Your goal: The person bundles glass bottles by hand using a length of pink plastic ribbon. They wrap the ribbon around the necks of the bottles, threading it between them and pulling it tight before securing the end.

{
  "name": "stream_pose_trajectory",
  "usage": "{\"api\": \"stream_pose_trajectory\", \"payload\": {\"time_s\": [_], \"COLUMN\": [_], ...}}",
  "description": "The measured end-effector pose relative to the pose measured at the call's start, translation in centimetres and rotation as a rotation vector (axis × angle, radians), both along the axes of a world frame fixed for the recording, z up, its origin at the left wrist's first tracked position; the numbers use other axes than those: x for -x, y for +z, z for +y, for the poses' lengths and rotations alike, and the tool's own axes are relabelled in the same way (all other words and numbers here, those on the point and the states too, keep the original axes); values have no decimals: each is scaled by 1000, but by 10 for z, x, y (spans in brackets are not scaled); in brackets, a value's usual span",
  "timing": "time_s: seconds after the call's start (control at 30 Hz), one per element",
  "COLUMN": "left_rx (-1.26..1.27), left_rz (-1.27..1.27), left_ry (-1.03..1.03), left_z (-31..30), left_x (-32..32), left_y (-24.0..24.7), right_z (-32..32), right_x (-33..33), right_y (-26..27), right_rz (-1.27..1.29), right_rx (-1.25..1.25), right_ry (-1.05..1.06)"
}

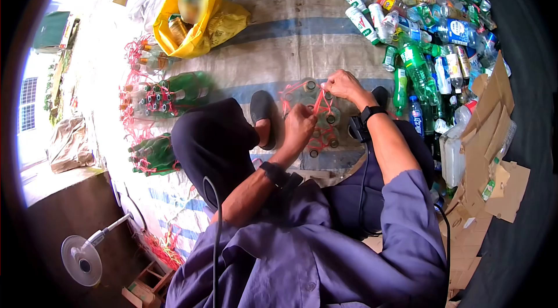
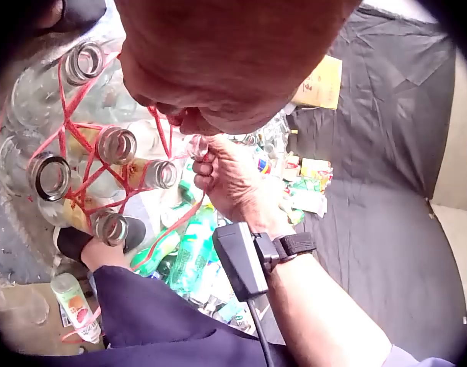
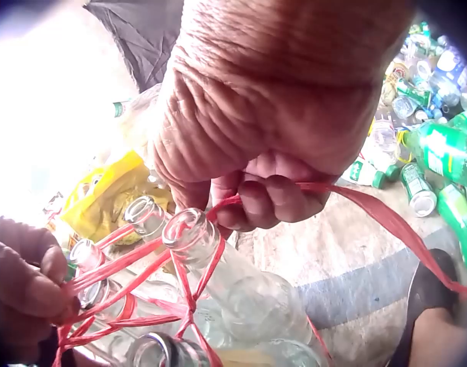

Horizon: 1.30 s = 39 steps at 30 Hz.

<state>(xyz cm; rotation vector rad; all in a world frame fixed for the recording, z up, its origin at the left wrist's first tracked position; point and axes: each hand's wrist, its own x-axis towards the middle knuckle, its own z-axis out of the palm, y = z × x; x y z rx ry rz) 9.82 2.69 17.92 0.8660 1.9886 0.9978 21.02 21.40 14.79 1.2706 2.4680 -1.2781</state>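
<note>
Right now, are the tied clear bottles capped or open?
Open: the clear bottles tied with red string show bare, uncapped mouths in both wrist views.

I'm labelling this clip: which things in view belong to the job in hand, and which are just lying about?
In the job:
- red string, held by left hand and right hand
- clear glass bottles it loops

Apparently lying about:
- yellow bag
- plastic-bottle heap
- cardboard
- fan

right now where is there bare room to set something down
Widest bare patch: the striped sheet between the yellow bag and the heap of bottles and cans, beyond the clear bottles. Crowded: around those bottles, where left hand and right hand hold red strips and shoes stand close.
</note>
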Motion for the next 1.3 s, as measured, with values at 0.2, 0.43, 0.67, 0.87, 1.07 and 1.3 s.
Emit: {"api": "stream_pose_trajectory", "payload": {"time_s": [0.2, 0.43, 0.67, 0.87, 1.07, 1.3], "left_rx": [-25, -92, 88, 150, 10, -187], "left_rz": [187, 302, 510, 603, 426, 566], "left_ry": [-7, 11, -196, -289, -263, -479], "left_z": [-8, -3, 1, 3, -15, -32], "left_x": [8, 16, 17, 13, 14, -1], "left_y": [-15, -7, -2, 1, -1, 27], "right_z": [-3, -3, -6, -5, -5, -15], "right_x": [-4, -5, -3, -8, -11, -10], "right_y": [-7, -10, 1, -27, -10, 0], "right_rz": [34, 21, 50, 324, 506, 588], "right_rx": [-5, 34, 115, 170, 364, 558], "right_ry": [-44, -101, -196, -347, -620, -693]}}
